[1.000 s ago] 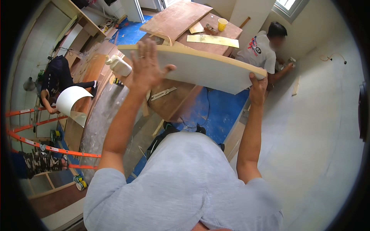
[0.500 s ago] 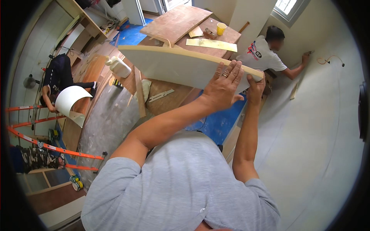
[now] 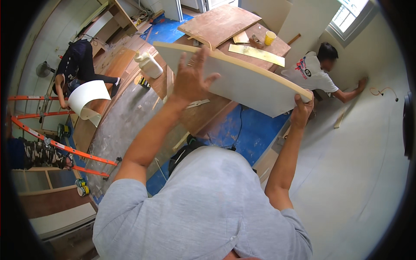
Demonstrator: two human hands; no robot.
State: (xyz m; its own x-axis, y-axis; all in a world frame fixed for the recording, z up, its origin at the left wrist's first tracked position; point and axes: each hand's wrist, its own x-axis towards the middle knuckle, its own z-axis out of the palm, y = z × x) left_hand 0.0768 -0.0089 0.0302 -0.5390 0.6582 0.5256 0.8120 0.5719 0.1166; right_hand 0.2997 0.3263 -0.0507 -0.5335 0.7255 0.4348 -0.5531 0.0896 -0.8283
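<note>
A long pale panel [image 3: 249,82] with a light wooden edge stands on its long side in front of me, slanting down to the right. My right hand [image 3: 302,111] grips its right end, thumb on the near face and fingers behind. Toward the panel's left part is my left hand [image 3: 193,82], fingers stretched and thumb spread, a ring on one finger. The fingertips reach the wooden top edge; whether they touch it I cannot tell. A white plastic jug [image 3: 149,65] stands left of the panel.
Behind the panel, wooden boards [image 3: 219,24] hold a yellow cup [image 3: 269,38] and a yellowish strip [image 3: 256,55]. A co-worker [image 3: 318,67] reaches to the right wall. At left, another person [image 3: 76,71] handles a curled white sheet [image 3: 89,97] by an orange ladder [image 3: 65,149].
My left hand has slid leftward along the panel, away from my right hand, which keeps its hold on the right end. My view has shifted, so most things appear farther right.
</note>
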